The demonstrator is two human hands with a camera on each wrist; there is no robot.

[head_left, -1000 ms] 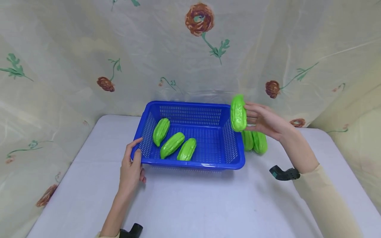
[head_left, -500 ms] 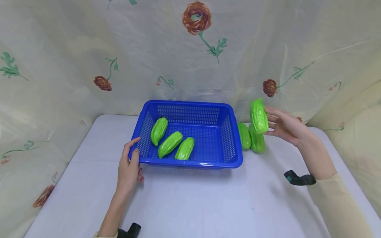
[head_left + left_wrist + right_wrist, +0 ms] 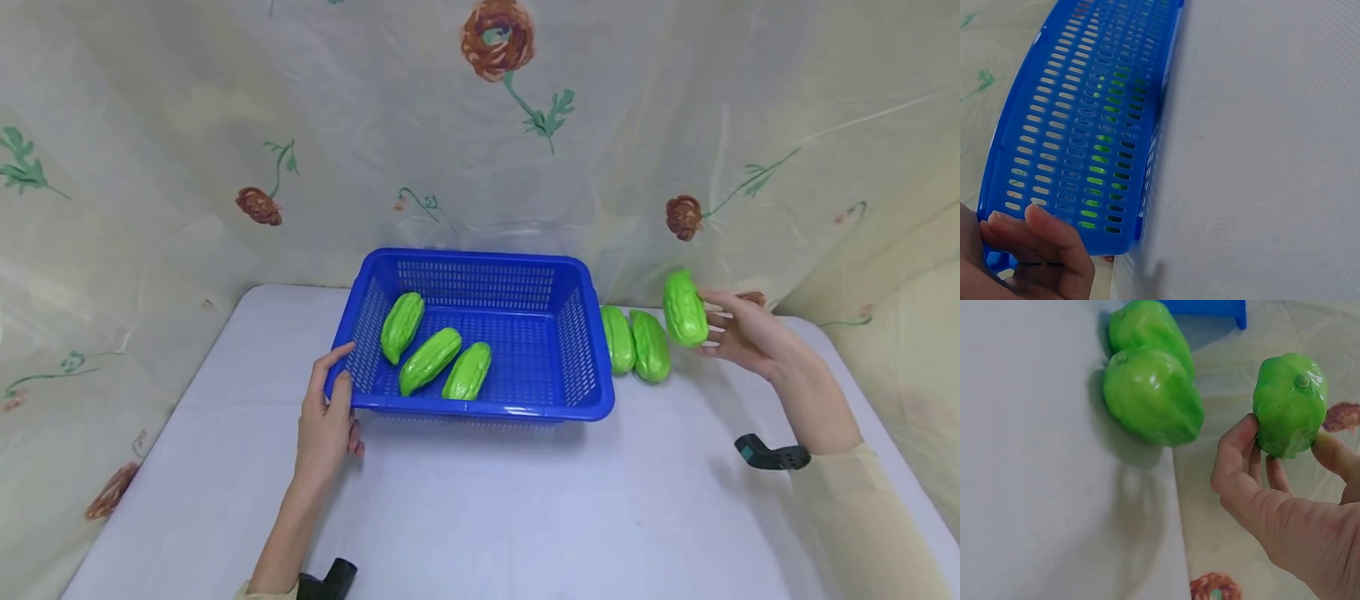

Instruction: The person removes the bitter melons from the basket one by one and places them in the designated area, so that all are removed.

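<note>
My right hand pinches a bright green, ridged bitter melon between thumb and fingers, right of the basket. In the right wrist view this melon shows its stem end, held above the table level. Two more melons lie side by side on the table, one against the basket's right side, the other nearest the held one. My left hand grips the front left corner of the blue plastic basket; in the left wrist view its fingers curl under the rim.
Inside the basket, three melons lie toward the left: one at the back, one in the middle and one by the front wall. The white-covered table ends at a flowered curtain behind and on both sides.
My right hand has carried the bitter melon from over the basket's right rim to the right and lower, past the two on the table. My left hand stays on the basket corner.
</note>
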